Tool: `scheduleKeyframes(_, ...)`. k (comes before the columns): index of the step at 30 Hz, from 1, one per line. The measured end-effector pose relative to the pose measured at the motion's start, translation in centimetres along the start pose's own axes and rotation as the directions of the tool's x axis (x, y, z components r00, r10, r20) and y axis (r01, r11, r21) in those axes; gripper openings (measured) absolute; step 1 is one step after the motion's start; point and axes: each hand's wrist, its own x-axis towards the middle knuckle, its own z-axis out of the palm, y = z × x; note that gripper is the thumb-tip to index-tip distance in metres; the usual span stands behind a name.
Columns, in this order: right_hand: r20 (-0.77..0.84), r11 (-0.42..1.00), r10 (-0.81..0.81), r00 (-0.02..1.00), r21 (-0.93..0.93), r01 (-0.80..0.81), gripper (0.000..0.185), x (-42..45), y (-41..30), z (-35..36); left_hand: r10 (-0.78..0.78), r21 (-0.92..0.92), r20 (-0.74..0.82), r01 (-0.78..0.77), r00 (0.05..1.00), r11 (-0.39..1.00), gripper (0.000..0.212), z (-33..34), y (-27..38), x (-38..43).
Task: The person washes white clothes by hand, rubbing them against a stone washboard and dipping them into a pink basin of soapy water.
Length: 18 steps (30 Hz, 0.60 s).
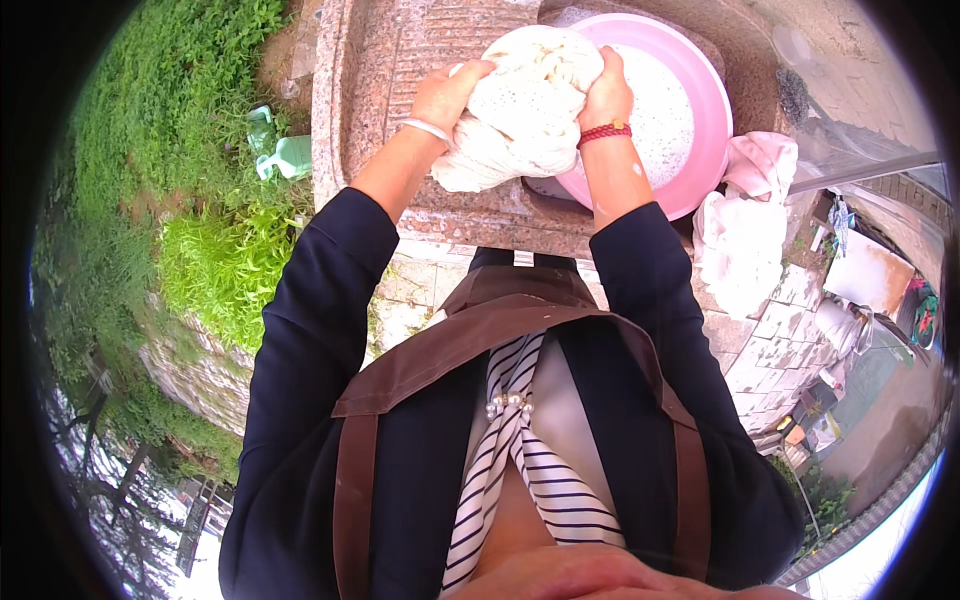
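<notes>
A bunched, wet-looking white cloth (525, 105) with suds on it is held up between my two hands. My left hand (444, 94) grips its left side, and my right hand (609, 90) clasps the right side. Below the cloth lies the ribbed washboard part of a speckled reddish stone sink (375, 97). Partly behind my right hand and wrist, a round pink plastic basin (709, 112) sits in the sink's bowl with foamy water (660, 112) in it. The cloth covers part of the basin's left side.
A pale pink cloth (761, 161) and a white cloth (742, 240) hang at the sink's right edge. Green plastic containers (291, 156) stand among plants left of the sink. A metal bar (862, 172) runs at the right, above a pale board (870, 270) and assorted items.
</notes>
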Motion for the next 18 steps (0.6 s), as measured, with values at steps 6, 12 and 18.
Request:
scheduleKeyframes(6,-0.174,0.762,-0.556,0.813,-0.497,0.415,0.034,0.9,-7.6,-8.8,0.338,0.185,0.083,-0.348,0.937,0.919,0.051,9.3,-4.7,1.8)
scheduleKeyframes(12,0.170,0.125,-0.677,0.717,-0.933,0.339,0.040,3.6,-5.4,-16.1,0.364,0.915,0.325,-0.388,0.873,0.113,0.046,13.0,-9.8,4.2)
scheduleKeyframes(18,0.280,-0.195,-0.565,0.776,-0.959,0.204,0.055,7.4,-1.4,-15.3,-0.046,0.859,0.427,-0.421,0.903,-0.291,0.074,16.5,-11.8,7.0)
